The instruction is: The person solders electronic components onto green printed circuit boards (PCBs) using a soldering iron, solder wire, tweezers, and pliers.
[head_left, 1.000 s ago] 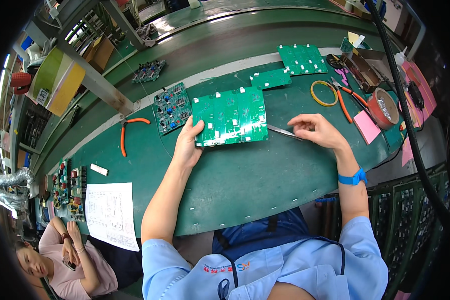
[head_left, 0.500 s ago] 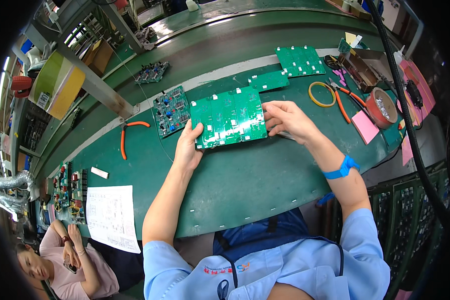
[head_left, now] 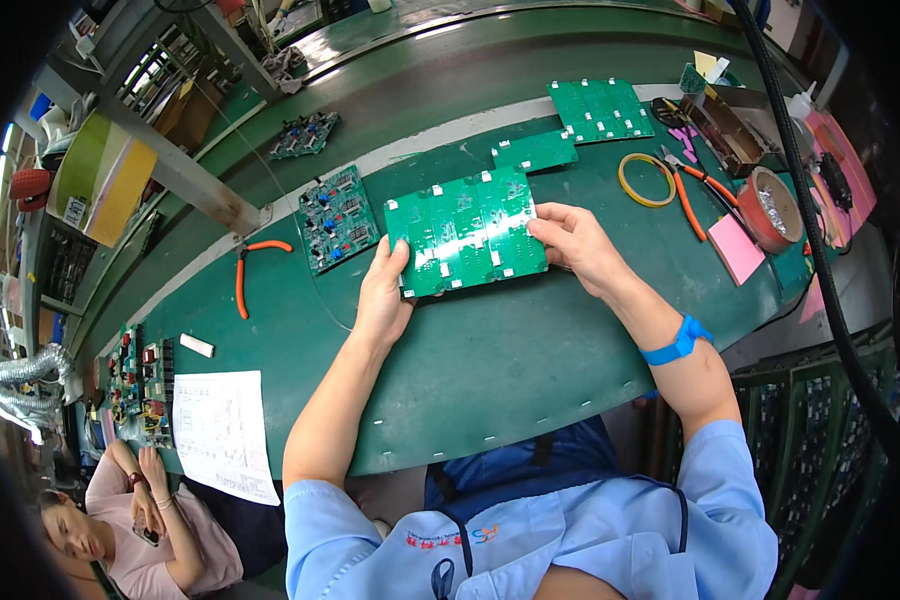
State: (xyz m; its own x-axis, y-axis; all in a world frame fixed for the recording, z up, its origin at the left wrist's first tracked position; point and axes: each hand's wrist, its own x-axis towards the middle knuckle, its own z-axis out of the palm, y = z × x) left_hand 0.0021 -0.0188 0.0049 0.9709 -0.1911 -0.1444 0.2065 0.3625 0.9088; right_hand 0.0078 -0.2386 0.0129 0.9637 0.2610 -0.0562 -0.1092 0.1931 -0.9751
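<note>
Now that the bare right hand (head_left: 580, 248) has come over to the flat green circuit board with small white plugs (head_left: 460, 235), two hands hold it instead of one. A second ago that hand was off to the side with a thin silver tool. Now its thumb sits on top of the board's right edge, and its fingers go behind. The bare left hand (head_left: 380, 298) has the left edge, thumb on top and fingers tucked under. So each grip is pinching the board, one on each side. Whether the silver tool is tucked in the right hand cannot be told.

The board is up in front of the person, over the dark green desk (head_left: 500, 370), with its plug side facing up. The shine on it has moved too, and now a bright stripe runs across the middle, so it seems to have been tipped a little. With two hands on it, the board is likely steadier and easier to tilt and look over.

Just behind it lies a small green board strip (head_left: 535, 152), and past that a wide green board with white plugs (head_left: 598, 112). On the left is a green board with blue and red parts (head_left: 338, 222). Pliers with orange handles (head_left: 241, 280) lie farther left, well apart from both hands.
</note>
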